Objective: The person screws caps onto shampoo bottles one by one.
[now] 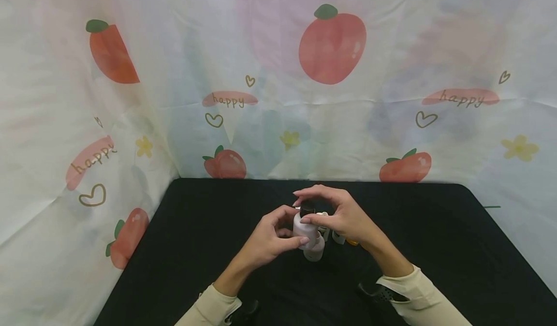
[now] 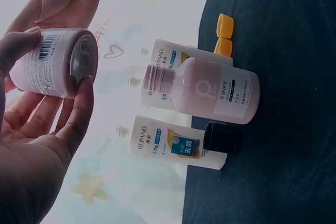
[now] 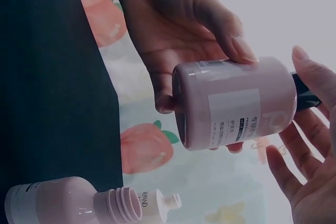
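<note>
My left hand [image 1: 271,236] grips a pink bottle [image 3: 236,103] round its body, fingers near the base. The bottle is held tilted above the table, its label facing the right wrist camera. At its top, my right hand [image 1: 344,210] has thumb and fingers round the black cap [image 3: 307,93]. Below stands a second pink bottle [image 2: 210,87] without a cap, its threaded neck bare. A loose black cap [image 2: 223,137] lies beside that bottle.
White REPAND bottles [image 2: 163,145] with uncapped narrow nozzles stand behind the second pink bottle. Yellow caps [image 2: 224,24] lie near them on the black-covered table [image 1: 209,210]. A fruit-printed curtain [image 1: 270,65] rises along the table's back and left side.
</note>
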`<state>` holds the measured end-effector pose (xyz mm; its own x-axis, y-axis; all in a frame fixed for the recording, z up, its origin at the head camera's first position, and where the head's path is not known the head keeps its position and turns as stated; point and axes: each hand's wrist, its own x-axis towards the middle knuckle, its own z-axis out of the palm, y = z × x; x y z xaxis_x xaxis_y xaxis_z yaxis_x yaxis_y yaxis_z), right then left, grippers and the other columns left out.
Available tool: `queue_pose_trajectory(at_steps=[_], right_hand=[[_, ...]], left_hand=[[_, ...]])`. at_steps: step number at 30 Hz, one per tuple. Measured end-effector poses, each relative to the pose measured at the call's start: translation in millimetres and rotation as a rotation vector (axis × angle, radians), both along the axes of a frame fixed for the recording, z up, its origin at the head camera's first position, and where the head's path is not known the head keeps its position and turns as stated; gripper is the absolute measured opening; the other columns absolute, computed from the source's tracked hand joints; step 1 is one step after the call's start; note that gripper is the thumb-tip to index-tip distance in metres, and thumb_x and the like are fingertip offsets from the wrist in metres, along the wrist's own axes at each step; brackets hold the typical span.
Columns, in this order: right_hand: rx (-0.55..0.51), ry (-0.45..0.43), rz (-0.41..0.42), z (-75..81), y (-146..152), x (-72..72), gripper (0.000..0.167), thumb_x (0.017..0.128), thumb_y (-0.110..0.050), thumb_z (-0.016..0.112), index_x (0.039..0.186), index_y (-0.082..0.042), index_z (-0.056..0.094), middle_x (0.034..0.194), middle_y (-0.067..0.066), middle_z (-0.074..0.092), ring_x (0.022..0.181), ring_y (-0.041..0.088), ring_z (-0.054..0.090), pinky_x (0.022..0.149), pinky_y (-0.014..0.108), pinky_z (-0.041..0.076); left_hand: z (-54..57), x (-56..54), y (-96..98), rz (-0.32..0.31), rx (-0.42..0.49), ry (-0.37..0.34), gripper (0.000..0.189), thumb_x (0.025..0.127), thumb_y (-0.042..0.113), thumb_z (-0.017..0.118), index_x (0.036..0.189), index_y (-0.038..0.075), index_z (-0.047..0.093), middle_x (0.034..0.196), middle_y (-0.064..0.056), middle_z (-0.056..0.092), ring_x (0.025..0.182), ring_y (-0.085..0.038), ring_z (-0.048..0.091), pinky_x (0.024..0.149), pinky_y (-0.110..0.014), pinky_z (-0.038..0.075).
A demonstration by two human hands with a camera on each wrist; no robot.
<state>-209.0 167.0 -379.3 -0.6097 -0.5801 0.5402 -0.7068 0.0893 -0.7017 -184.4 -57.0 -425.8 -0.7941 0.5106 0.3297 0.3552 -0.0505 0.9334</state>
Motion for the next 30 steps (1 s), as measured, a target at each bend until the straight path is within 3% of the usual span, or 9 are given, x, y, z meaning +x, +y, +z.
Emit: queue_pose_trajectory(at_steps=[5, 22, 30], right_hand=[[-0.021, 0.010, 0.030, -1.2, -2, -0.8, 0.044, 0.086, 0.006, 0.076, 0.126, -0.009, 0.068, 0.115, 0.005, 0.070, 0.106, 0.018, 0.064, 0.082, 0.029, 0.056], [0.030, -0.004, -0.020, -1.1, 6, 0.3, 0.049, 0.087, 0.000, 0.077, 0.133, -0.014, 0.067, 0.121, 0.001, 0.070, 0.110, 0.016, 0.063, 0.087, 0.030, 0.055], [0.018, 0.064, -0.009, -0.1, 11, -2.1, 0.046, 0.085, 0.004, 0.078, 0.129, -0.006, 0.068, 0.118, 0.002, 0.070, 0.104, 0.017, 0.064, 0.083, 0.029, 0.055]], left_hand=[[0.4, -1.0, -0.8, 0.013, -0.007, 0.010, 0.042, 0.088, 0.004, 0.078, 0.126, 0.006, 0.061, 0.127, -0.013, 0.064, 0.110, -0.018, 0.064, 0.084, -0.033, 0.060], [-0.2, -1.0, -5.5, 0.036, -0.033, -0.010, 0.045, 0.089, 0.007, 0.079, 0.129, 0.007, 0.060, 0.125, -0.012, 0.065, 0.108, -0.018, 0.065, 0.085, -0.031, 0.059], [-0.4, -1.0, -6.9, 0.033, -0.019, -0.008, 0.045, 0.088, 0.006, 0.079, 0.129, 0.006, 0.060, 0.124, -0.013, 0.065, 0.107, -0.019, 0.065, 0.085, -0.032, 0.059]])
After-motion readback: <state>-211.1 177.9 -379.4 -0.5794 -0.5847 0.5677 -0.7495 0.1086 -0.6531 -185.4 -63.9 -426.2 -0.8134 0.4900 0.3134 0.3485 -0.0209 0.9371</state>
